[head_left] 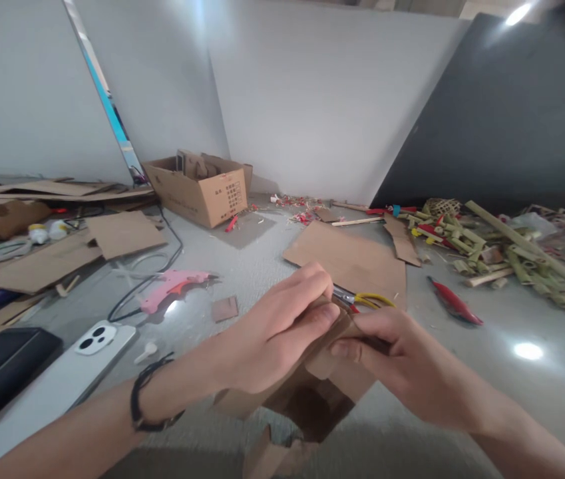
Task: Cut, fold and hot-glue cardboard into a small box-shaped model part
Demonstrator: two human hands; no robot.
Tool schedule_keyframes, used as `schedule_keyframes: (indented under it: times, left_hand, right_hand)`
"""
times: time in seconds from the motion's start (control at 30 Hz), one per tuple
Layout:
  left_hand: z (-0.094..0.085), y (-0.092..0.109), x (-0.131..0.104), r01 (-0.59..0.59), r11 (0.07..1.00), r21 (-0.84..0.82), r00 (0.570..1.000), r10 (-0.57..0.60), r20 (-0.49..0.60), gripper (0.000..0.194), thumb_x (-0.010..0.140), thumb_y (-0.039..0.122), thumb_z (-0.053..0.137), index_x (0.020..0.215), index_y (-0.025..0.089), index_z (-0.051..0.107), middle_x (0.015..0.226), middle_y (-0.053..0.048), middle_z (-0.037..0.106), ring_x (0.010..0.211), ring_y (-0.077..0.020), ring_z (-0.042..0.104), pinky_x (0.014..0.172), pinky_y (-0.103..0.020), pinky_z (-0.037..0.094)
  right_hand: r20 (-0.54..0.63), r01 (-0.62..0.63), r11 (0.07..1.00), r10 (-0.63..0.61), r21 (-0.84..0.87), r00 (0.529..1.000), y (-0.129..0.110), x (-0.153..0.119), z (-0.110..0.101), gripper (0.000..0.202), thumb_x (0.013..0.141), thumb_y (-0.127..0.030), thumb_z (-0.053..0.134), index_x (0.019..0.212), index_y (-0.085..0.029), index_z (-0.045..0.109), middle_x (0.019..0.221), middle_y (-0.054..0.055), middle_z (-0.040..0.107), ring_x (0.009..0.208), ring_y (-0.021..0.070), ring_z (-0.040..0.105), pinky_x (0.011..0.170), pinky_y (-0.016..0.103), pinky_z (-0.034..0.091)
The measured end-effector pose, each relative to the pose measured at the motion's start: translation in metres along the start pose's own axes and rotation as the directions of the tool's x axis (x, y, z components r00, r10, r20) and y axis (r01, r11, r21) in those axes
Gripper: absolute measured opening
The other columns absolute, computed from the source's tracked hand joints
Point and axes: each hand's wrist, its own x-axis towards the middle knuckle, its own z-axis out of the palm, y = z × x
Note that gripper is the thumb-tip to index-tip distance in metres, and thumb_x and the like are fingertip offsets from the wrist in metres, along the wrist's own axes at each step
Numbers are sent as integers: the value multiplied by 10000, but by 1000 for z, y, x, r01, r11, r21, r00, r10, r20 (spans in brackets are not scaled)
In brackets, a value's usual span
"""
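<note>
Both hands meet on a folded piece of cardboard low in the middle of the head view. My left hand, with a black band on its wrist, has its fingers wrapped over the upper left edge. My right hand pinches the right edge between thumb and fingers. A dark shadowed area shows on the piece's underside. Just behind the hands lie scissors or pliers with yellow handles, partly hidden by the fingers. A flat cardboard sheet lies beyond them.
A pink glue gun with a cord, a white phone and a black case lie at left. An open cardboard box stands at the back. Cut bamboo pieces and a red tool lie at right.
</note>
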Motion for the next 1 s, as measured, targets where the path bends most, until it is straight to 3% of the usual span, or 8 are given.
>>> schedule_keyframes:
  times: [0.37,0.53,1.0]
  left_hand:
    - [0,2,-1,49,998,-45,998,-47,36,233,1078,270,346,856,222,400,900,30,396,789,-132,390,768,-306,360]
    - [-1,3,-2,43,998,-51,998,-41,44,241,1078,266,343,845,221,388,918,26,407,793,-135,390,776,-304,358]
    - [-4,2,-4,44,996,-73,997,-39,72,296,1078,305,333,792,236,302,932,29,400,793,-152,385,763,-317,361]
  right_hand:
    - [18,-20,1000,20,21,1000,4,-3,0,344,1009,-381,528,722,-193,561,681,-50,384,669,117,346,558,246,302]
    - [41,25,999,-26,36,999,-2,-2,-2,338,1016,-361,520,722,-195,520,695,-52,389,681,113,344,589,234,323]
    - [41,15,999,-16,34,999,-8,-4,-3,312,1010,-387,528,811,-193,668,724,-32,542,720,126,439,621,230,379]
